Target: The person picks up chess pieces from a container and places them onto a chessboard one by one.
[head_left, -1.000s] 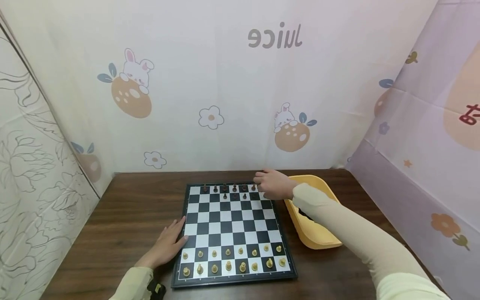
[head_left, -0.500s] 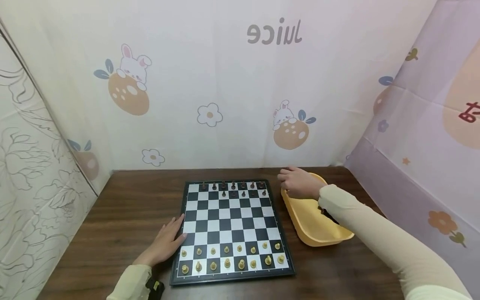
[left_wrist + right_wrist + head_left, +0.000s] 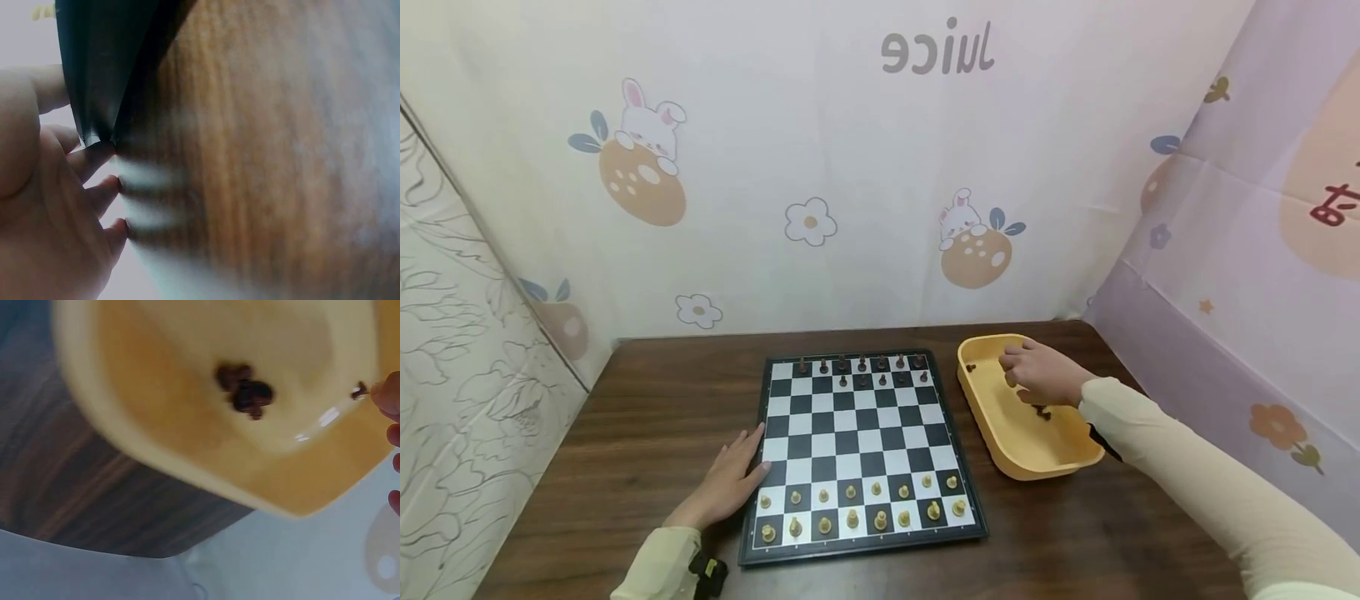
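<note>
A black-and-white chessboard (image 3: 857, 433) lies on the table, with pale gold chess pieces (image 3: 852, 518) in two rows on its near side. Dark chess pieces (image 3: 862, 364) stand along its far side. My left hand (image 3: 724, 483) rests against the board's left edge, its fingers extended; up close in the left wrist view the fingertips touch the dark board edge (image 3: 103, 69). My right hand (image 3: 1043, 372) is over the yellow tray (image 3: 1000, 425), fingers loosely bent and nothing visible in them. Several dark pieces (image 3: 242, 389) lie clustered in the tray, and a small dark piece (image 3: 359, 390) appears near my fingertips.
The brown wooden table (image 3: 647, 433) extends left of the board. Behind it hangs a pale printed cloth (image 3: 850, 275), with a lilac cloth (image 3: 1210, 333) on the right and a floral panel (image 3: 467, 375) on the left.
My right hand has moved from the board's far right corner rightward and into the space over the tray. A dark piece shows where it was. My left hand has stayed at the board's edge.
</note>
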The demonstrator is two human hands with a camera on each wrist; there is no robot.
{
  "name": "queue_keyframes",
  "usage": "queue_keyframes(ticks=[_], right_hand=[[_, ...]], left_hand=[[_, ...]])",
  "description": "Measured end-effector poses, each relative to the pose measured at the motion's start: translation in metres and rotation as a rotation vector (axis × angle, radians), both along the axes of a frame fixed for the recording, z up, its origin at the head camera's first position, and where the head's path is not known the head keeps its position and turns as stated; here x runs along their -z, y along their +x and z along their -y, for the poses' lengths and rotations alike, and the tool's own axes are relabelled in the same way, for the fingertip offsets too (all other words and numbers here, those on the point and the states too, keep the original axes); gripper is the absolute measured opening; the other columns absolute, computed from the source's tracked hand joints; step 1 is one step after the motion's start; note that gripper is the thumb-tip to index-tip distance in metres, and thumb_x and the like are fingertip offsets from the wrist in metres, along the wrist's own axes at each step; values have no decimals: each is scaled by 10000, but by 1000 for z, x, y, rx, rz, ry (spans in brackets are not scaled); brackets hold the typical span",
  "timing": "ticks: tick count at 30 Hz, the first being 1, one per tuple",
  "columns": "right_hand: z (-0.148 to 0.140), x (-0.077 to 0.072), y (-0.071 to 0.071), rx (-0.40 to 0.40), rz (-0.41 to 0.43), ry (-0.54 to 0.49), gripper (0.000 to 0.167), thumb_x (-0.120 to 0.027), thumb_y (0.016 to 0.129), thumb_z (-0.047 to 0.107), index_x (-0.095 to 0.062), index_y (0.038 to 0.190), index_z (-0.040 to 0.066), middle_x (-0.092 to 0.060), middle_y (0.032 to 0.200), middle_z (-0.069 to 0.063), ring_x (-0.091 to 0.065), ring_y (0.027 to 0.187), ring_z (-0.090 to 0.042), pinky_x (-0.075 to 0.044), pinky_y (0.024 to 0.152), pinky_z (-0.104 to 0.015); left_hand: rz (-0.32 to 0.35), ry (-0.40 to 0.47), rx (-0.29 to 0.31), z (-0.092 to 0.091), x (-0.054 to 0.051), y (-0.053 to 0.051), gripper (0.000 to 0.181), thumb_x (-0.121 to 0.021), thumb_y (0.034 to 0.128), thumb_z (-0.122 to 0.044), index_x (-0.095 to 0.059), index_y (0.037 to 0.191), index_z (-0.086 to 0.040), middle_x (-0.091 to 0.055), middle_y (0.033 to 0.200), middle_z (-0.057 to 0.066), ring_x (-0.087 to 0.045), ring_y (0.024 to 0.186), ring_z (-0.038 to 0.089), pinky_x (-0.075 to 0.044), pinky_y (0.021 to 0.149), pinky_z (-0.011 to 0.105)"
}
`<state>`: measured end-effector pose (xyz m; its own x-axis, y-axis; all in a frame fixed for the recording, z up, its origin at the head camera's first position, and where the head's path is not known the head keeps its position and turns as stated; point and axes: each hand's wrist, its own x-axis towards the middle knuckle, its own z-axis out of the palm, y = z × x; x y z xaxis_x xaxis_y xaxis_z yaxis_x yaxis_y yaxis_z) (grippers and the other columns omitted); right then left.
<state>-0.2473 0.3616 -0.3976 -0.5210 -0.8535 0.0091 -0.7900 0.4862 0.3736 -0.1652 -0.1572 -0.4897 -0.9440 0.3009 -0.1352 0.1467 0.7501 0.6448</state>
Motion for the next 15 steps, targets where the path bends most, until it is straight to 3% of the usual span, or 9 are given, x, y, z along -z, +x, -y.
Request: queue_keyframes(ticks=[9, 15], right_hand=[[-21, 8, 6, 24, 26, -20, 190, -789, 664, 52, -642, 602, 155, -441, 695, 51, -366, 653, -142, -308, 574, -299], [-27, 20, 11, 84, 132, -8, 266, -746, 691, 37, -581, 562, 201, -391, 669, 86, -314, 640, -120, -261, 578, -288]], left_hand=[[0, 1, -8, 0, -1, -2, 649, -498, 989, -287, -211, 1511, -27, -247, 1522, 231, -96, 1420, 411, -28, 1126, 565], [5, -4, -7, 0, -1, -2, 649, -501, 989, -286, -212, 1512, -35, -251, 1522, 226, -96, 1419, 413, -29, 1123, 570]])
